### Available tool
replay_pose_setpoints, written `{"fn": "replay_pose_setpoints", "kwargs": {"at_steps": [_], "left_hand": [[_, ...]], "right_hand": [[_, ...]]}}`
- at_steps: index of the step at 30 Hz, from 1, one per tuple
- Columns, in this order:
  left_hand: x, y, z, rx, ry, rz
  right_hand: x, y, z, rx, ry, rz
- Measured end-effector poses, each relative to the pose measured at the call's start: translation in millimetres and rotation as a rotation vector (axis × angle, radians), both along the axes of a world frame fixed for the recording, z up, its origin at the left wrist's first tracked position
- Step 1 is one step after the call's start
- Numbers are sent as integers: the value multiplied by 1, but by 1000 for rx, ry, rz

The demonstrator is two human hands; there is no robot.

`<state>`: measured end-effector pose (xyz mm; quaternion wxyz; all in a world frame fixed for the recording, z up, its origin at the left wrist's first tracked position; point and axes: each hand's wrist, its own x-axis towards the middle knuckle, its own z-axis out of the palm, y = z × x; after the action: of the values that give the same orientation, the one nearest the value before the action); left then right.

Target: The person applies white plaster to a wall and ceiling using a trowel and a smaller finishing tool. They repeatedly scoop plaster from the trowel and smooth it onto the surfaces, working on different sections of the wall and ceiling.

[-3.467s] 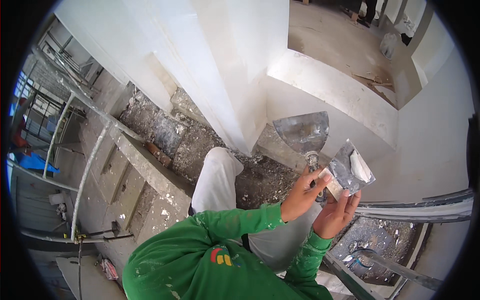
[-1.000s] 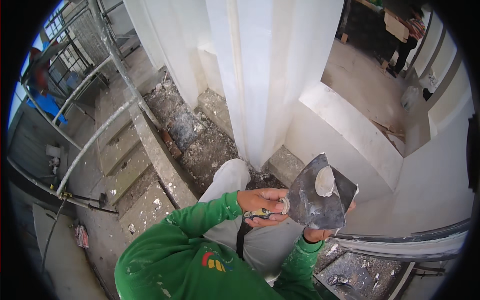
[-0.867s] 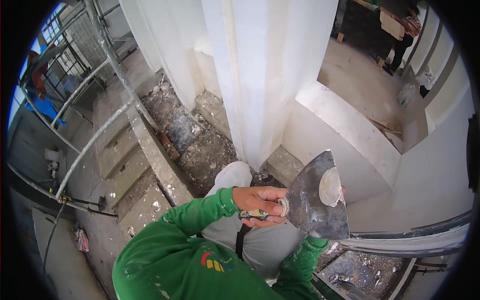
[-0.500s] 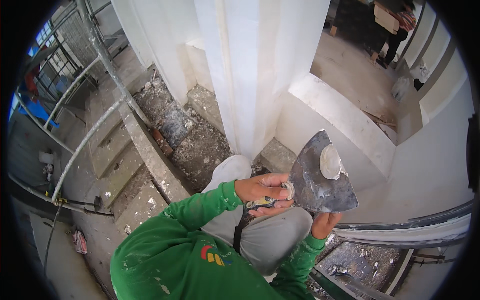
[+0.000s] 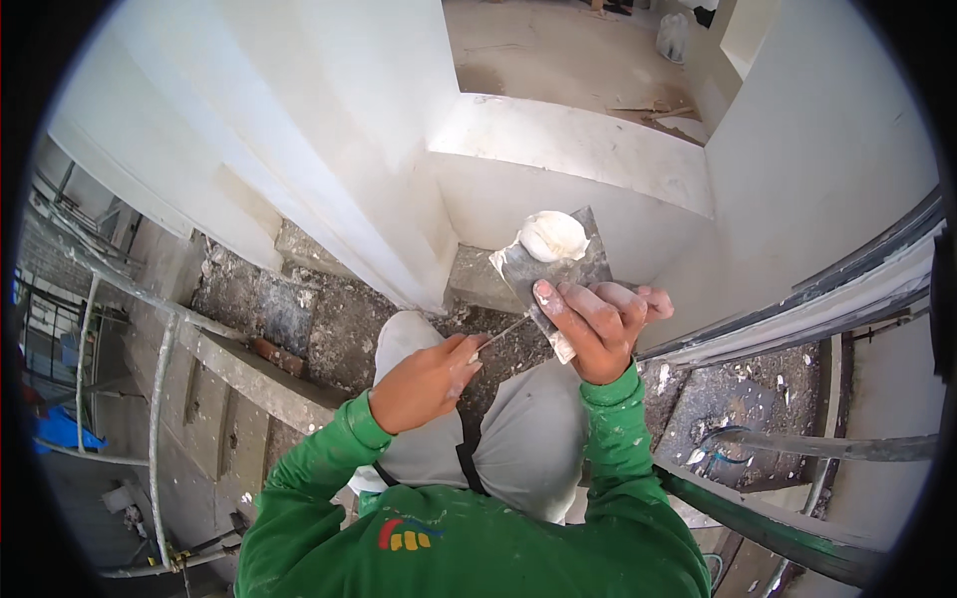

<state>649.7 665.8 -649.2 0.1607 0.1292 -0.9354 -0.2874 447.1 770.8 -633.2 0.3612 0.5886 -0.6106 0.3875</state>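
My left hand (image 5: 424,387) is closed around the putty knife (image 5: 503,334), whose thin metal part points right toward a grey metal plate (image 5: 523,274). The knife's far end meets or passes behind the plate; I cannot tell which. My right hand (image 5: 603,329) grips the plate, fingers curled across its lower part. A mound of white putty (image 5: 548,236) sits on the plate's upper face, with more smeared at the edges. Both hands are above my bent legs (image 5: 523,439) in pale grey trousers, in front of a white wall corner.
A white ledge (image 5: 578,135) borders an opening to a room beyond. Metal scaffold rails (image 5: 159,419) stand at the left beside a concrete beam (image 5: 249,369). Curved metal strips (image 5: 758,324) cross on the right. Rubble (image 5: 344,344) lies along the wall base. A plastic bag (image 5: 673,40) is in the room.
My view has swung right. The broad blade that faced me is no longer face-on; my right hand has come up over the putty-laden plate, and my left hand has moved lower and left.
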Motion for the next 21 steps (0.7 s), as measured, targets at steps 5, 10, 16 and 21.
{"fn": "replay_pose_setpoints", "kwargs": {"at_steps": [5, 10, 16, 21], "left_hand": [[48, -39, -12, 556, -468, 122], [55, -30, -7, 1005, -307, -288], [41, -30, -19, 1107, -239, -569], [51, -35, -32, 1233, -55, -551]], "right_hand": [[-12, 8, 10, -226, -263, 465], [11, -24, 6, 2, -1420, 769], [16, -30, -41, 488, -1752, 810], [-4, -25, -61, 738, -1456, 466]]}}
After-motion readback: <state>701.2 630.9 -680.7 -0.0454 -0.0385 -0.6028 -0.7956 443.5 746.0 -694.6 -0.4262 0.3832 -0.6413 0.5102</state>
